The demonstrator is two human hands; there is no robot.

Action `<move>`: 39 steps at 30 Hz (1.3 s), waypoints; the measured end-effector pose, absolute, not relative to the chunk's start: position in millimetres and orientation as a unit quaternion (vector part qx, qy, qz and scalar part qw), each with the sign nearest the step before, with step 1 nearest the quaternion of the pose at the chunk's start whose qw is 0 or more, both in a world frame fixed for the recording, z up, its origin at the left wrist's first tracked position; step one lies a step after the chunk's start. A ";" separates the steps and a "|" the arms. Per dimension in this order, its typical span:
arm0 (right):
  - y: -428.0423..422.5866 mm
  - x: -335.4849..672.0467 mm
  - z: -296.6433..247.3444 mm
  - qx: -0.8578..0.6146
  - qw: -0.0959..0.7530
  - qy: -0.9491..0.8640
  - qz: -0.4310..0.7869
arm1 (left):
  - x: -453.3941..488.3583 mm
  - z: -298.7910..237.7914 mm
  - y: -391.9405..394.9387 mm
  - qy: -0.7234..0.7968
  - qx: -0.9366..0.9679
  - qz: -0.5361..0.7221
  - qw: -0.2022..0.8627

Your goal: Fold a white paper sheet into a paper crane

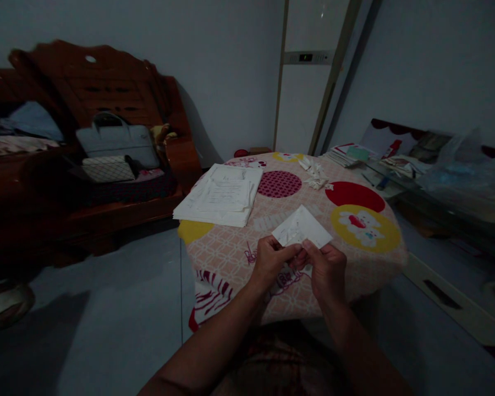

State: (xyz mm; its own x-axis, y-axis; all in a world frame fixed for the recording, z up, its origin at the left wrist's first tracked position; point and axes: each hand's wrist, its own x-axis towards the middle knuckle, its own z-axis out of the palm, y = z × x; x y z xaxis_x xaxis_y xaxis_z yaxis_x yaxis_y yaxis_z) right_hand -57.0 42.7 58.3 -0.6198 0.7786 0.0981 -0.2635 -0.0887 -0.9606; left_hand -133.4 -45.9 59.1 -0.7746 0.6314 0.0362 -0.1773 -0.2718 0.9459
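Note:
Between my two hands is a small white sheet of paper (303, 223), turned so one corner points away from me; it looks folded. My left hand (271, 258) pinches its near left edge, with the thumb on top. The thumb of my right hand (326, 267) presses on the near right edge, and its fingers are curled underneath. Both thumbs almost meet at the near edge. Faint marks show on the paper, too small to read. Beyond it on the table lie a stack of printed papers (225, 195) to the left and a pile of crumpled or folded white paper pieces (314, 176).
A patterned cloth (231, 247) covers the round table. At the right stands a glass-topped stand (437, 190) with papers and a plastic bag (470, 170). A wooden bench (107, 88) with a grey bag (117, 143) is at the left, and a tall white cabinet unit (305, 99) at the back.

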 end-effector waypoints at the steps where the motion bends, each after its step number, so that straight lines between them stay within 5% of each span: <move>1: 41.2 -57.6 57.0 -0.223 0.372 -0.559 0.707 | -132.2 59.0 -44.7 0.539 0.209 0.774 0.259; 15: 40.6 -44.4 67.8 -0.187 0.279 -0.558 0.758 | -137.2 58.2 -50.4 0.446 0.211 0.781 0.383; 23: 44.6 -39.5 61.2 -0.234 0.312 -0.573 0.721 | -141.9 60.4 -48.2 0.479 0.251 0.767 0.345; 29: 79.0 -32.7 68.9 -0.271 0.251 -0.633 0.680 | -173.2 61.9 -47.9 0.524 0.363 0.650 0.413; 39: 88.3 -38.4 76.0 -0.314 0.398 -0.680 0.530 | -163.2 42.2 -31.5 0.439 0.209 0.743 0.460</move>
State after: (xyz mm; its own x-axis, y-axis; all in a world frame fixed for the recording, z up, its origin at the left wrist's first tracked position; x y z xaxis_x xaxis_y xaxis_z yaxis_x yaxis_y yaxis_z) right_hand -38.4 88.3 76.0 -0.4860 0.8491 0.2072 0.0053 0.2399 -0.9708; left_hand -163.2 -31.5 42.2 -0.4898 0.8667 -0.0941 -0.5003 -0.1910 0.8445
